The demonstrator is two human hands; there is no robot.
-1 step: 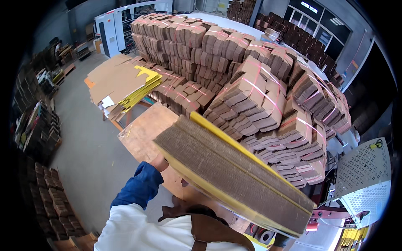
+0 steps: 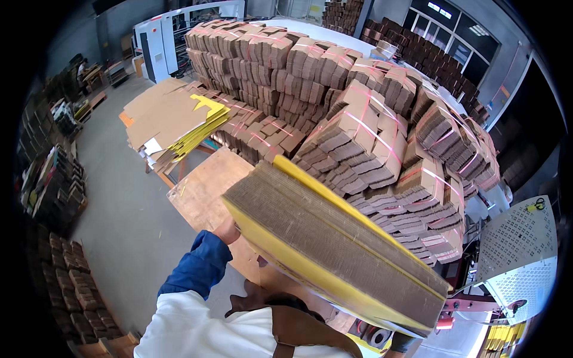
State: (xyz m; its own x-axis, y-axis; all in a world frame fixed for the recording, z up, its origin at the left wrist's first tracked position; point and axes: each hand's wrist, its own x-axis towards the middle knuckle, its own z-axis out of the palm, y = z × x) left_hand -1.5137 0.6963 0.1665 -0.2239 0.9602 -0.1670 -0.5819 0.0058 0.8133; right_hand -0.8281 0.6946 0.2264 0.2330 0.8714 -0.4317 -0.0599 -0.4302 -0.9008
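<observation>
While the left hand (image 2: 227, 230) grips its near-left end, fingers hidden, the stack of flat cardboard sheets (image 2: 334, 250) runs lower right, above a wooden table (image 2: 203, 188); strapped carton bundles (image 2: 370, 131) fill the warehouse behind. Right hand unseen.

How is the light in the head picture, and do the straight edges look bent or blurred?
In the head view, daylight from the windows lights the strapped cardboard bundles evenly, with soft shadows; the picture's rim is black. The long edge of the yellow-faced cardboard stack stays sharp, while the bundles curve toward the rim. The left hand at the stack's end is in focus.
</observation>
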